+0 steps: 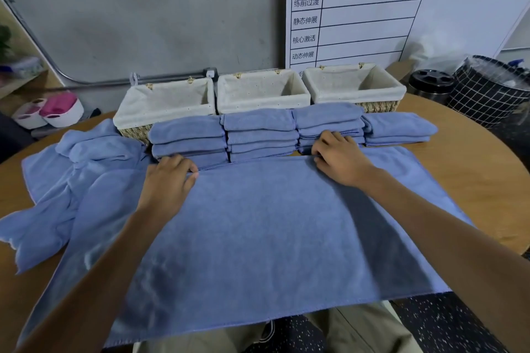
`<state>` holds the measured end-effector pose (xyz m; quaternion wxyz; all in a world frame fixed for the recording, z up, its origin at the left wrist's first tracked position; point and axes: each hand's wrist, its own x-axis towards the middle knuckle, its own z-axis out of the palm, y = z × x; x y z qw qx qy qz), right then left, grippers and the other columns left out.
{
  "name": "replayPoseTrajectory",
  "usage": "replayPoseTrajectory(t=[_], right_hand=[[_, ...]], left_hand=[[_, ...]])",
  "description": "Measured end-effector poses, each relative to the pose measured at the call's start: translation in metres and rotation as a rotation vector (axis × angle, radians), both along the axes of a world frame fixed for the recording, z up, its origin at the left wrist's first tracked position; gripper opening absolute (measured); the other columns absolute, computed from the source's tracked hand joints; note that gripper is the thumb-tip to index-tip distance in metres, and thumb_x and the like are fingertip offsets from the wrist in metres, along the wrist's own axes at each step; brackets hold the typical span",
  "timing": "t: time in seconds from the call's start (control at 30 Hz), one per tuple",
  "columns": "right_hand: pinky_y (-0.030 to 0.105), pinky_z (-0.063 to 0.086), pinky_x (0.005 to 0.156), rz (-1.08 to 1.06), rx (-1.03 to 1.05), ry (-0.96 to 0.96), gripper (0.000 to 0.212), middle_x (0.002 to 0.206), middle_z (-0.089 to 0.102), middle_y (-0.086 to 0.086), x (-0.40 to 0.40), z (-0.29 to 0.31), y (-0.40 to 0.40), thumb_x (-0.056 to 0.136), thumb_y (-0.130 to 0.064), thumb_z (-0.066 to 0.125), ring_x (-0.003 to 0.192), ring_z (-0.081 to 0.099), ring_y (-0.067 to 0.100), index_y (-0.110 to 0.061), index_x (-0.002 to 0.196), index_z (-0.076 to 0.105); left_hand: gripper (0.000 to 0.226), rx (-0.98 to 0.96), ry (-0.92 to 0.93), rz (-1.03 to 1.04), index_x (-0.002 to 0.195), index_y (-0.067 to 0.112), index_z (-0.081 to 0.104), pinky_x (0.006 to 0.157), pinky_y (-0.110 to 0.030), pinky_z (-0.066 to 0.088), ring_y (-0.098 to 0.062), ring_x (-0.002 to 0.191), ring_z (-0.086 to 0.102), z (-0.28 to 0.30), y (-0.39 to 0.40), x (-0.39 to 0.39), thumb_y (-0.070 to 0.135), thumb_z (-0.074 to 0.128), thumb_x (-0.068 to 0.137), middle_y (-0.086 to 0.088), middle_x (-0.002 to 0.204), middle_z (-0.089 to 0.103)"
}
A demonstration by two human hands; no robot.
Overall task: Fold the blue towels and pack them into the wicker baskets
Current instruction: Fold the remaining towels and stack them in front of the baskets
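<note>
A large blue towel [258,238] lies spread flat in front of me, its near edge hanging over the table's front. My left hand [169,180] grips its far edge on the left, fingers curled over the hem. My right hand [338,157] pinches the far edge on the right. Behind the edge stand several stacks of folded blue towels [258,135]. Three wicker baskets with cream liners, the left basket [137,112], the middle basket [229,103] and the right basket [395,89], sit in a row at the back, all without towels.
A heap of unfolded blue towels [71,175] lies at the left on the round wooden table [473,169]. A grid-patterned black bin [487,94] and a dark canister [430,86] stand at the back right. A white board with printed text [372,8] leans on the wall.
</note>
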<state>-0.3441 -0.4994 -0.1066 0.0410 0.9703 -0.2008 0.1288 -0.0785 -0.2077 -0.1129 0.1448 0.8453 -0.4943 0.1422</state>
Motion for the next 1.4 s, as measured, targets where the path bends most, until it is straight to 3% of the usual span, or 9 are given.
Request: replayPoseTrajectory(t=[0.1,0.23,0.43,0.63,0.8,0.97,1.2,1.3,1.4], right_hand=[[0.036,0.029,0.075,0.026,0.034,-0.069,0.008,0.097,0.054,0.006,-0.002,0.003,0.002,0.099,-0.018,0.048,0.094,0.053,0.030,-0.011,0.099,0.050],[0.037,0.033,0.075,0.079,0.159,-0.190,0.012,0.085,0.059,0.002,-0.018,0.009,0.005,0.103,-0.021,0.045,0.081,0.056,0.029,-0.011,0.109,0.047],[0.034,0.026,0.074,0.123,0.146,-0.234,0.046,0.095,0.055,-0.004,-0.047,-0.017,0.016,0.105,-0.049,0.021,0.081,0.042,0.015,-0.020,0.104,0.058],[0.033,0.025,0.070,0.142,0.083,-0.325,0.046,0.089,0.053,-0.003,-0.021,-0.019,-0.005,0.105,-0.049,0.025,0.078,0.032,0.009,-0.018,0.094,0.057],[0.037,0.032,0.069,0.173,0.110,-0.479,0.039,0.084,0.053,-0.003,-0.020,0.009,-0.009,0.104,-0.046,0.038,0.074,0.042,0.019,-0.015,0.091,0.058],[0.035,0.032,0.071,0.285,0.081,-0.392,0.026,0.089,0.049,-0.008,-0.080,0.012,0.033,0.099,-0.041,0.049,0.079,0.040,0.016,-0.018,0.095,0.060],[0.031,0.040,0.071,0.296,0.318,-0.229,0.050,0.087,0.057,-0.010,-0.102,-0.026,0.040,0.098,-0.064,0.036,0.082,0.045,0.010,-0.021,0.091,0.061],[0.035,0.043,0.073,0.302,0.366,-0.273,0.051,0.085,0.058,-0.010,-0.085,-0.021,0.032,0.098,-0.064,0.036,0.081,0.047,0.011,-0.021,0.088,0.061],[0.027,0.038,0.072,0.279,0.373,-0.397,0.050,0.084,0.057,-0.014,-0.069,-0.003,0.030,0.099,-0.061,0.038,0.080,0.048,0.001,-0.019,0.087,0.063]], left_hand=[[0.006,-0.031,0.047,-0.022,0.098,0.018,0.059,0.083,-0.046,0.041,-0.029,0.091,0.061,0.007,0.000,-0.003,0.018,0.064,0.095,-0.001,0.095,0.066],[0.026,-0.204,0.169,-0.074,0.121,0.010,0.061,0.090,-0.043,0.049,-0.026,0.106,0.061,0.008,0.013,-0.008,0.014,0.066,0.096,-0.007,0.116,0.066],[0.006,-0.215,0.052,-0.115,0.098,0.020,0.071,0.076,-0.047,0.049,-0.026,0.086,0.061,-0.010,0.026,-0.002,0.020,0.068,0.093,0.002,0.094,0.065],[0.010,-0.211,-0.026,-0.147,0.098,0.017,0.074,0.071,-0.043,0.046,-0.026,0.082,0.064,-0.006,0.009,0.021,0.022,0.068,0.092,0.001,0.088,0.064],[0.012,-0.319,-0.034,-0.205,0.102,0.007,0.074,0.074,-0.031,0.042,-0.026,0.080,0.062,0.019,0.016,0.012,0.008,0.072,0.090,-0.008,0.089,0.065],[0.023,-0.291,-0.169,-0.337,0.102,0.016,0.075,0.056,-0.032,0.048,-0.018,0.074,0.061,0.021,0.073,-0.028,0.028,0.058,0.093,0.000,0.087,0.064],[0.043,-0.176,-0.032,-0.387,0.089,0.023,0.073,0.063,-0.025,0.046,-0.008,0.078,0.063,-0.006,0.096,-0.043,0.059,0.049,0.096,0.013,0.085,0.067],[0.048,-0.199,-0.004,-0.332,0.088,0.025,0.072,0.065,-0.023,0.046,-0.009,0.079,0.063,-0.002,0.080,-0.026,0.063,0.044,0.097,0.016,0.086,0.065],[0.049,-0.243,-0.033,-0.282,0.095,0.021,0.074,0.070,-0.021,0.047,-0.010,0.088,0.063,0.011,0.063,-0.018,0.061,0.046,0.097,0.010,0.093,0.069]])
